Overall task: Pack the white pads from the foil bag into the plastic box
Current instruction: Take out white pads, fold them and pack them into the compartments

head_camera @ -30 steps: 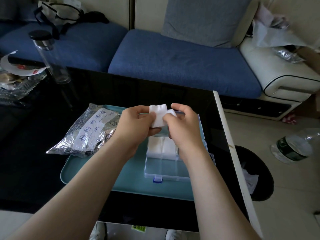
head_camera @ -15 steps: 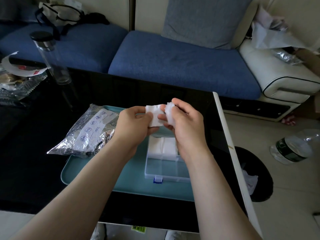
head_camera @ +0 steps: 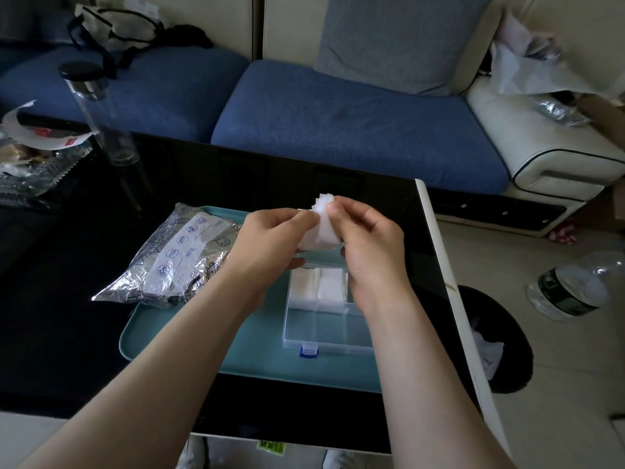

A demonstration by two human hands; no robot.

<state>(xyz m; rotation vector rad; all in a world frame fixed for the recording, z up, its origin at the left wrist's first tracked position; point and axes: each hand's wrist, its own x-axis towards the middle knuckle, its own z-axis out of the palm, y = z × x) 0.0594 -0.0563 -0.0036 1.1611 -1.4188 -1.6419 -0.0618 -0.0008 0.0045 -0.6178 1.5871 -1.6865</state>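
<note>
A small stack of white pads [head_camera: 323, 225] is pinched between both hands above the far end of the clear plastic box [head_camera: 324, 336]. My left hand [head_camera: 270, 238] grips the stack's left side and my right hand [head_camera: 368, 235] grips its right side and top. The box has a blue latch at its near edge. White pads [head_camera: 318, 284] fill two compartments at its far end; the near compartments hold nothing. The crinkled foil bag [head_camera: 179, 257] lies left of my hands, partly on the teal tray [head_camera: 243, 346].
The tray rests on a black glass table [head_camera: 67, 326] whose white right edge [head_camera: 439, 265] runs close to the box. A clear bottle [head_camera: 101, 116] and wrappers stand at the far left. A black waste bin [head_camera: 493, 340] and a water bottle [head_camera: 571, 289] are on the floor at right.
The pads sat flatter between my fingers earlier; now both hands have turned and squeezed them into a tighter upright stack. My right hand has shifted over its right side.
</note>
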